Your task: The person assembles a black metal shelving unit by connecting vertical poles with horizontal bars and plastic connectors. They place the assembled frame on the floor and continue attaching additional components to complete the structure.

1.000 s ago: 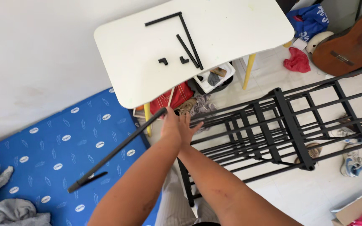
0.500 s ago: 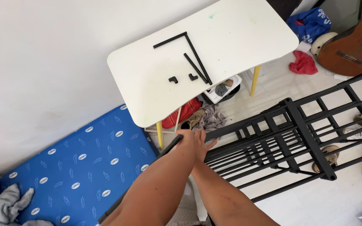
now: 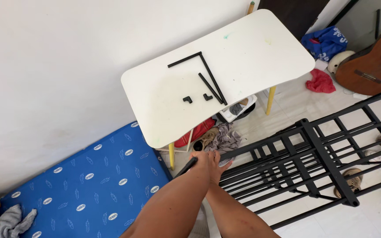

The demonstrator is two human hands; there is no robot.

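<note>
Left hand (image 3: 201, 164): gripping the top end of a black rod (image 3: 187, 167), fingers curled tight around it.
Right hand (image 3: 217, 162): lying open just beside the left, fingers spread, reaching toward the near end of the black metal rack (image 3: 305, 150); contact impossible to tell.
Rod: slanting down and left, mostly hidden behind the left forearm.
White table (image 3: 252, 44): carrying an L-shaped black rod piece (image 3: 195, 59), a short bar (image 3: 210, 88) and two small black elbow connectors (image 3: 187, 99).
Blue mattress (image 3: 93, 176): lying left, dotted with white oval marks.
Guitar (image 3: 371, 61): resting far right.
</note>
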